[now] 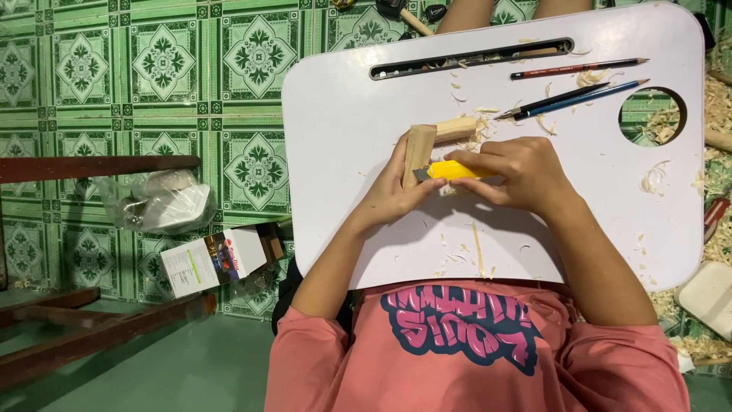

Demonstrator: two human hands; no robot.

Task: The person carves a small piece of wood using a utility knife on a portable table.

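My left hand (390,192) grips a pale wooden piece (420,146) that stands on the white lap table (343,114). A second short block (456,128) juts off to the right from its top, making an L shape. My right hand (520,174) is closed on a yellow utility knife (454,169). The knife's tip rests against the lower side of the wooden piece, close to my left thumb. Thin wood shavings (465,255) lie scattered on the table around both hands.
Three pencils (576,69) lie at the table's far right, near a round hole (652,116) and a long slot (473,58). On the green tiled floor sit a small cardboard box (206,262), a plastic bag (164,202), dark wooden beams (91,166) and a hammer (400,13).
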